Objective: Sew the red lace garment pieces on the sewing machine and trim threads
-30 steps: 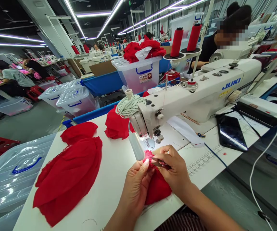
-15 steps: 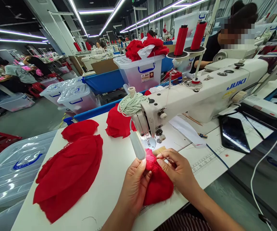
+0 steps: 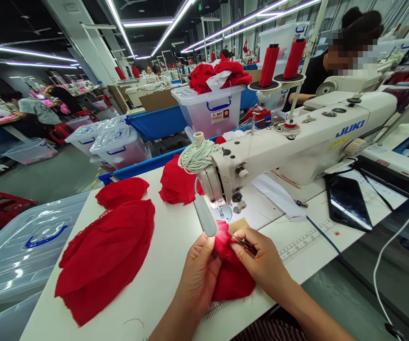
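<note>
My left hand (image 3: 200, 271) is closed, pinching the gathered upper end of a red fabric piece (image 3: 233, 280) between thumb and fingers. The rest of the cloth hangs down onto the table edge. In my right hand (image 3: 264, 259) is a small dark metal tool with a slim pointed tip (image 3: 244, 244); its tip meets the gathered cloth, and its exact kind is partly hidden by my fingers. A lit lamp (image 3: 206, 216) shines just above my left fingertips. Behind it stands the sewing machine (image 3: 279, 147), its needle area apart from the cloth.
Red fabric pieces (image 3: 110, 258) lie on the white table (image 3: 169, 265) at left, with another red piece (image 3: 176, 182) behind. A phone (image 3: 348, 201) and a white strip (image 3: 279, 194) lie right. Lidded boxes (image 3: 23, 251) stand beside the table. A co-worker (image 3: 314, 71) sits beyond the machine.
The right hand's tool now reaches left onto the gathered cloth, and more of its dark shaft shows. My left hand keeps its pinch. The whole view has shifted slightly.
</note>
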### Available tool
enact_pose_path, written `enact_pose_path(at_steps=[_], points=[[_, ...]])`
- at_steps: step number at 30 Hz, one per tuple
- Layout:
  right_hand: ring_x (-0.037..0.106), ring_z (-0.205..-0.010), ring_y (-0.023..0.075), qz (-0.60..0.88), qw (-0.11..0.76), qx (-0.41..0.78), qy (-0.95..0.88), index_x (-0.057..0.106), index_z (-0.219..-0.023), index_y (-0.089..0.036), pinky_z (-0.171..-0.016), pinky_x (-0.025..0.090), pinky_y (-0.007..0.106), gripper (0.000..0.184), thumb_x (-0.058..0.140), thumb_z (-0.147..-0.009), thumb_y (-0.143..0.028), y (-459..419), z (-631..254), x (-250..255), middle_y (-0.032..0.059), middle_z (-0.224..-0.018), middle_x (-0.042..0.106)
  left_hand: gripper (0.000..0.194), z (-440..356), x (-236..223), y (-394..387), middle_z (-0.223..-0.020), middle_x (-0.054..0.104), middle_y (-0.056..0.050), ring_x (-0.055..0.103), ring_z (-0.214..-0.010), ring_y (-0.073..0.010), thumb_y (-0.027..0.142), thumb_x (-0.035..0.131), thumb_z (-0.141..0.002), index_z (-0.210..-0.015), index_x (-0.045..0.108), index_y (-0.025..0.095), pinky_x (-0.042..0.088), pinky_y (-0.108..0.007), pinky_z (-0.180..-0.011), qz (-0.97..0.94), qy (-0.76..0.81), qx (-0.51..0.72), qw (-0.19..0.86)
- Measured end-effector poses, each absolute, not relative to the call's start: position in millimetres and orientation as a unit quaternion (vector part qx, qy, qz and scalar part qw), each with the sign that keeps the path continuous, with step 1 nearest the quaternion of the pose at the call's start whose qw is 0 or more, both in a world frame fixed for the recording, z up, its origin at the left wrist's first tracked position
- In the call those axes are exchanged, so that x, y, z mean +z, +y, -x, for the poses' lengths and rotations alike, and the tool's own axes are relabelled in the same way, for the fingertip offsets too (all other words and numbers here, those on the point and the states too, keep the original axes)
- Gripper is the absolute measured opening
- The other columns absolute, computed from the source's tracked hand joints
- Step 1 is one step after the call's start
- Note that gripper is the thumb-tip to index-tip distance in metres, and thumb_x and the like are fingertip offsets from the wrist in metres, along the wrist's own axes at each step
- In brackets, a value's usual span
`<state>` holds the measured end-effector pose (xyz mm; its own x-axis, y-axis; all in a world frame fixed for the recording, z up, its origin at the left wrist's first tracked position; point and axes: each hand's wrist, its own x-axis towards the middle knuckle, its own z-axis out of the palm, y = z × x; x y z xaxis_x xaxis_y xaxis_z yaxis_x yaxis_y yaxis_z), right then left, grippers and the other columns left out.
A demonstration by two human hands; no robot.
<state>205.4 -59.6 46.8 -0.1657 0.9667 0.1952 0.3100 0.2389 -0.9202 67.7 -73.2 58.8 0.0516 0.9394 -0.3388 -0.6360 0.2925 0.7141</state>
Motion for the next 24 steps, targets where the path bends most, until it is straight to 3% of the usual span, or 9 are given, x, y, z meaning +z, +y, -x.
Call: enact_pose_path(at_steps=[4,7,10,13,16,19,22,24], points=[[0.059,-0.066,0.0147,0.474,0.384,0.383,-0.694,0.059,-0.087,-0.022,-0.059,0.047,0.024,0.014,0.050,-0.086,-0.033,-60,-223,48,0.0010,-0.080,0.063,0.018,-63,63,-76,-0.061,0.060,0.003,0.056,-0.058,-0.0105,0.029,0.076,-0.070,-0.073,0.062,0.017,0.046,-0.020,-0.059,-0.270,0.444,0.535,0.666],[0.060,-0.064,0.0172,0.551,0.323,0.200,-0.743,0.061,-0.102,-0.022,-0.049,0.043,0.026,0.024,0.050,-0.084,-0.035,-56,-247,39,0.0062,-0.096,0.064,0.013,-55,70,-79,-0.062,0.057,0.004,0.045,-0.050,-0.0075,0.026,0.074,-0.069,-0.069,0.064,0.018,0.036,-0.017,-0.049,-0.338,0.521,0.553,0.555],[0.057,-0.056,0.0183,0.583,0.260,0.036,-0.769,0.063,-0.103,-0.023,-0.040,0.035,0.028,0.027,0.044,-0.086,-0.030,-54,-265,25,0.0073,-0.091,0.063,0.003,-48,80,-85,-0.068,0.058,0.002,0.044,-0.052,-0.0094,0.020,0.072,-0.068,-0.069,0.069,0.020,0.033,-0.020,-0.048,-0.389,0.572,0.558,0.459],[0.061,-0.075,0.0245,0.575,0.301,-0.015,-0.761,0.063,-0.106,-0.023,-0.057,0.046,0.035,0.028,0.043,-0.087,-0.028,-61,-263,23,0.0113,-0.098,0.064,0.015,-50,83,-99,-0.076,0.062,-0.002,0.053,-0.065,-0.0163,0.013,0.070,-0.067,-0.076,0.074,0.023,0.041,-0.024,-0.060,-0.447,0.580,0.550,0.402],[0.060,-0.089,0.0243,0.499,0.396,0.153,-0.755,0.061,-0.102,-0.024,-0.074,0.049,0.036,0.023,0.046,-0.090,-0.036,-76,-241,37,0.0102,-0.104,0.063,0.024,-64,75,-121,-0.084,0.064,-0.007,0.058,-0.079,-0.0228,0.009,0.068,-0.065,-0.082,0.077,0.024,0.045,-0.029,-0.074,-0.507,0.547,0.555,0.368],[0.058,-0.068,0.0161,0.383,0.335,0.437,-0.741,0.058,-0.080,-0.022,-0.060,0.048,0.026,0.023,0.047,-0.092,-0.039,-89,-217,53,0.0013,-0.077,0.063,0.028,-69,66,-138,-0.093,0.067,-0.010,0.059,-0.087,-0.0254,0.011,0.066,-0.069,-0.092,0.076,0.025,0.046,-0.031,-0.081,-0.515,0.529,0.582,0.341],[0.055,-0.064,0.0144,0.321,0.356,0.497,-0.724,0.059,-0.078,-0.023,-0.060,0.046,0.024,0.026,0.041,-0.095,-0.032,-95,-205,62,0.0000,-0.071,0.060,0.031,-47,73,-143,-0.100,0.066,-0.010,0.058,-0.095,-0.0259,0.012,0.069,-0.070,-0.097,0.073,0.027,0.044,-0.030,-0.086,-0.532,0.559,0.563,0.295],[0.058,-0.069,0.0158,0.253,0.352,0.515,-0.739,0.062,-0.083,-0.025,-0.064,0.047,0.026,0.023,0.042,-0.094,-0.029,-95,-203,67,0.0012,-0.075,0.063,0.040,-23,88,-143,-0.101,0.065,-0.009,0.056,-0.100,-0.0267,0.016,0.074,-0.068,-0.106,0.069,0.029,0.041,-0.033,-0.092,-0.574,0.559,0.488,0.347]])
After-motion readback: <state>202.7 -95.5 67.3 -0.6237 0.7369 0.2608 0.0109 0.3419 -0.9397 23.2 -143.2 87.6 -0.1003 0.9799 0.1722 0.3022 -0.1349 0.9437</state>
